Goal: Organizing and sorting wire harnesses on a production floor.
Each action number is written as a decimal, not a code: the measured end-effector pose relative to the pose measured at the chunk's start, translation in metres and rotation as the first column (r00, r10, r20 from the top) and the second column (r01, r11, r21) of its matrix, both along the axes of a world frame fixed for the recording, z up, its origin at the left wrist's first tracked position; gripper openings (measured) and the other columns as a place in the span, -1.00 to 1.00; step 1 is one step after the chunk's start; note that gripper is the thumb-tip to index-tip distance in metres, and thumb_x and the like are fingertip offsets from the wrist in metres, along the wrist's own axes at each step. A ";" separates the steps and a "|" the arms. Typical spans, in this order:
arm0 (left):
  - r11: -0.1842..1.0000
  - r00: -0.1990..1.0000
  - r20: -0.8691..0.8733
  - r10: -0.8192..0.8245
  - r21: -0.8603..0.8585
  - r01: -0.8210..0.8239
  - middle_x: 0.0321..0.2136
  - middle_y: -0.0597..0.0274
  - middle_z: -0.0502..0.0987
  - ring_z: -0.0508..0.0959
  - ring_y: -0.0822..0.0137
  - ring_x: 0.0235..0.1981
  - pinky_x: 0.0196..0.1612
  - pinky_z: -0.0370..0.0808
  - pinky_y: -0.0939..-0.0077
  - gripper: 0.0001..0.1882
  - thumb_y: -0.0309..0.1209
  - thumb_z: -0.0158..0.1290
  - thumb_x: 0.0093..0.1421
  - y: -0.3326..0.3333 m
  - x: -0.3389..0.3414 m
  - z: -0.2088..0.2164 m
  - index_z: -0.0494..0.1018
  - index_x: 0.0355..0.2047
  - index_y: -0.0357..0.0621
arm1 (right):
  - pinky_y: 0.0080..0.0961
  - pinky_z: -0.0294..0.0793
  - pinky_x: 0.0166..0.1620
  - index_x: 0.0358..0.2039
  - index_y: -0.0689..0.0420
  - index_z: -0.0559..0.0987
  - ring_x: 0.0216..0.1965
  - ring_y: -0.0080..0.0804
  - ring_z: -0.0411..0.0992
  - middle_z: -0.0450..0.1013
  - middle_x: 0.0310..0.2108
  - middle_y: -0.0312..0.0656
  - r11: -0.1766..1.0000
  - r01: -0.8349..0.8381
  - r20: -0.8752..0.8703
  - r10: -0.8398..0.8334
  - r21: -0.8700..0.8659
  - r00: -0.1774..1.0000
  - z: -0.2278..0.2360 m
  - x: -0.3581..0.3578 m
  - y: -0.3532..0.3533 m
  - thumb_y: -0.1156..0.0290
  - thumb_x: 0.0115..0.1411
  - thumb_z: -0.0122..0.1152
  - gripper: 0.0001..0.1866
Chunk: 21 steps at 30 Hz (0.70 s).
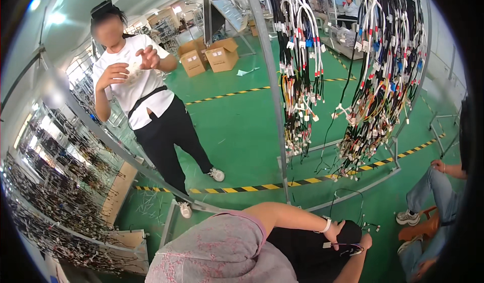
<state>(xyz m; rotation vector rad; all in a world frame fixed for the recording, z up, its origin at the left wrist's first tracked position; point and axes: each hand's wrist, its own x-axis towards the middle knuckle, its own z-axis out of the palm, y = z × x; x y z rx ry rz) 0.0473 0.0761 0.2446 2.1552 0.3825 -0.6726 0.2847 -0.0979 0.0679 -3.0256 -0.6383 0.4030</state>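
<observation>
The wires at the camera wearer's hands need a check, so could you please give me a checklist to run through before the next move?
1. Both hands at the wires: ok; the bare left hand and bare right hand are at the thin dark wires, above black fabric.
2. Small white rectangular connector in sight: ok, by the left hand.
3. Firm hold: cannot tell; the fingers show too small.
4. Area beyond the hands free of loose cable: not ok; small white plastic plugs on thin black cable show there.
5. Standing person in a white shirt apart from the hands: ok.
</observation>
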 end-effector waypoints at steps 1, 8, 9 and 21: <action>0.999 1.000 -0.016 -0.026 0.018 0.026 0.19 -0.45 0.00 0.12 -0.21 0.23 0.24 0.13 0.18 0.56 0.25 0.32 -0.36 -0.001 0.005 0.000 -0.50 0.27 -0.38 | -0.18 0.54 -0.35 -0.45 0.18 0.62 -0.31 0.00 0.54 0.54 -0.38 0.03 1.000 -0.017 0.035 0.017 -0.014 0.999 -0.001 0.002 0.001 0.34 0.12 0.05 -0.78; 0.998 1.000 0.020 0.005 0.059 -0.006 0.15 -0.46 0.06 0.21 -0.24 0.16 0.19 0.20 0.14 0.57 0.25 0.33 -0.37 0.002 0.003 -0.011 -0.51 0.27 -0.37 | -0.15 0.54 -0.38 -0.49 0.16 0.61 -0.37 0.01 0.54 0.55 -0.42 -0.01 0.997 -0.066 0.071 0.068 -0.030 0.995 0.008 -0.005 0.011 0.39 0.17 -0.05 -0.74; 0.998 1.000 0.024 0.001 0.056 -0.002 0.15 -0.46 0.06 0.21 -0.24 0.16 0.19 0.20 0.14 0.57 0.25 0.33 -0.37 -0.001 0.004 -0.011 -0.51 0.27 -0.37 | -0.15 0.54 -0.38 -0.49 0.16 0.61 -0.37 0.01 0.54 0.55 -0.42 -0.01 0.998 -0.062 0.076 0.065 -0.032 0.995 0.005 -0.002 0.004 0.39 0.17 -0.05 -0.74; 0.995 0.993 0.093 0.067 0.065 -0.074 0.10 -0.39 0.17 0.30 -0.26 0.08 0.14 0.28 0.13 0.52 0.28 0.31 -0.36 0.005 0.009 -0.019 -0.39 0.28 -0.38 | -0.19 0.56 -0.36 -0.47 0.10 0.65 -0.34 -0.05 0.56 0.56 -0.41 -0.03 0.989 -0.047 0.059 0.056 -0.140 0.997 -0.006 0.000 0.005 0.33 0.17 -0.03 -0.73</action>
